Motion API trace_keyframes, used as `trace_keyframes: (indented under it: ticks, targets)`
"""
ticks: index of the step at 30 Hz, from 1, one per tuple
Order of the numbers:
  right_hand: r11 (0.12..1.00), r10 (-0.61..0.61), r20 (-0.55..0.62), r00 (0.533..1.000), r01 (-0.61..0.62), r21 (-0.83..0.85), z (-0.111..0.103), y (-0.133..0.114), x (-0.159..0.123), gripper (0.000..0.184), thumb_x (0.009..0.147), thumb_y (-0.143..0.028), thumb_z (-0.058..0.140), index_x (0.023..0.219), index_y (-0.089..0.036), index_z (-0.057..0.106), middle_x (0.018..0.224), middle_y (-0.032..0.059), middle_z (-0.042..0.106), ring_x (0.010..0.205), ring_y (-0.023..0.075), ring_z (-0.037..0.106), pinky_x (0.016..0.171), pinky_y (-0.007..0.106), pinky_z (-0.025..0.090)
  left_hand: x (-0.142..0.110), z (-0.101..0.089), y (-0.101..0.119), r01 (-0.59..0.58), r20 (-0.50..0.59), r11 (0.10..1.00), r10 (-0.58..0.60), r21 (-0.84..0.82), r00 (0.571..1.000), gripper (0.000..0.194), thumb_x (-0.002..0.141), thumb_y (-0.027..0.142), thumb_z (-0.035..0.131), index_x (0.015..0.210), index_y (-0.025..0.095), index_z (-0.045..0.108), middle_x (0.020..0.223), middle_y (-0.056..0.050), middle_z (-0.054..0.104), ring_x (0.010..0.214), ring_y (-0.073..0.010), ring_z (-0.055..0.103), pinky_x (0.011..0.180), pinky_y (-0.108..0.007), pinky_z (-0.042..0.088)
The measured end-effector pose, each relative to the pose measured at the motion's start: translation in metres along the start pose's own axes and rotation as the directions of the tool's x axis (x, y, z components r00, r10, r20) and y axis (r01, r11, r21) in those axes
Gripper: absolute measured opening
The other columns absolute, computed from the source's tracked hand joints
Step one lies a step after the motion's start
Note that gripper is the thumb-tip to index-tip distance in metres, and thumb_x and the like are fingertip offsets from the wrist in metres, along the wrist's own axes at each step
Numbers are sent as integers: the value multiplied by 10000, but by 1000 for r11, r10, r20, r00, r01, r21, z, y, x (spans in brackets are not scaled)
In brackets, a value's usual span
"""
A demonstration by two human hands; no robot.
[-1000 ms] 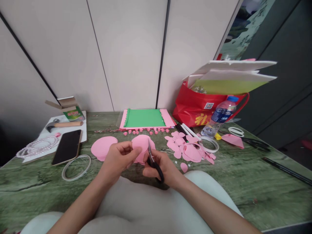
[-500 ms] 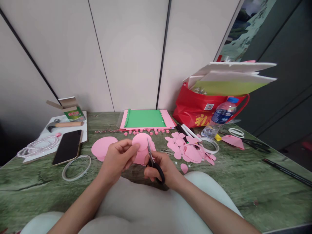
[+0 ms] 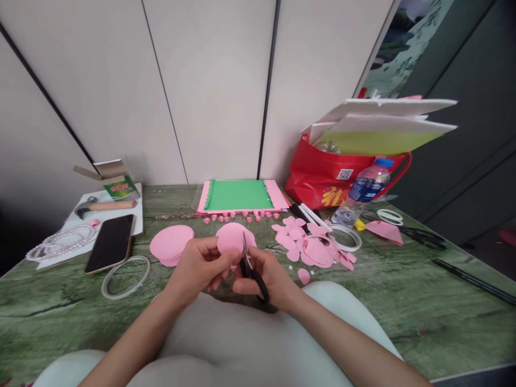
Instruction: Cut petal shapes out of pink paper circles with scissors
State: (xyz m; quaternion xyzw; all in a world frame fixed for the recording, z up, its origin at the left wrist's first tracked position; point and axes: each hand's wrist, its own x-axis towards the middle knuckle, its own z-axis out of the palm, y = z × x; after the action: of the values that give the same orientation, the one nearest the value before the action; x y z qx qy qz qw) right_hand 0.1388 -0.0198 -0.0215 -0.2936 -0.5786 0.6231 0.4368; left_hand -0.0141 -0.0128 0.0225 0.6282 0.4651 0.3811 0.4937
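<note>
My left hand (image 3: pixel 199 266) pinches a pink paper circle (image 3: pixel 231 240) at its lower left edge and holds it just above the green table. My right hand (image 3: pixel 264 274) grips small black-handled scissors (image 3: pixel 250 263), whose blades point up into the circle's right side. A second pink circle (image 3: pixel 171 244) lies flat to the left. A heap of cut pink petals (image 3: pixel 310 244) lies to the right, with one loose petal (image 3: pixel 303 276) near my right wrist.
A black phone (image 3: pixel 110 242), a tape ring (image 3: pixel 124 277), beads (image 3: pixel 60 242), a hammer (image 3: pixel 105 205) and a small box (image 3: pixel 116 183) are at left. Green and pink sheets (image 3: pixel 237 194) lie at the back. A red bag (image 3: pixel 334 180), a water bottle (image 3: pixel 363 191) and another tape ring (image 3: pixel 346 236) stand right.
The pink circle has turned a little in my left fingers and the scissors have shifted slightly along its right edge. Both hands stay in the same place.
</note>
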Motion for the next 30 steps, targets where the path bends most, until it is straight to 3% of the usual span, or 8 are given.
trace_keyframes:
  ticks: [8,22,30]
  targets:
    - [1000,8,5,1000,-8,7,-2,2,0,409,520,-376,778,722,-182,480,505,-87,446,439,48,324,410,182,246,1,0,-2,-22,-44,999,21,-27,999,263,722,321,606,542,148,526,395,64,467,274,-25,354,263,-130,251]
    - [998,61,-37,997,-60,10,0,-1,-1,329,567,-372,722,682,-170,489,457,-60,528,342,54,419,348,168,301,2,-1,1,-74,-173,996,64,-55,983,292,747,334,579,530,163,483,393,66,429,297,-20,288,290,-149,187]
    - [998,68,-45,997,-67,15,1,-3,-1,351,561,-404,726,685,-175,492,441,-61,524,353,65,434,380,196,361,1,-2,-2,-77,-192,997,77,10,978,425,768,400,530,428,174,411,305,72,336,289,-33,252,316,-177,166]
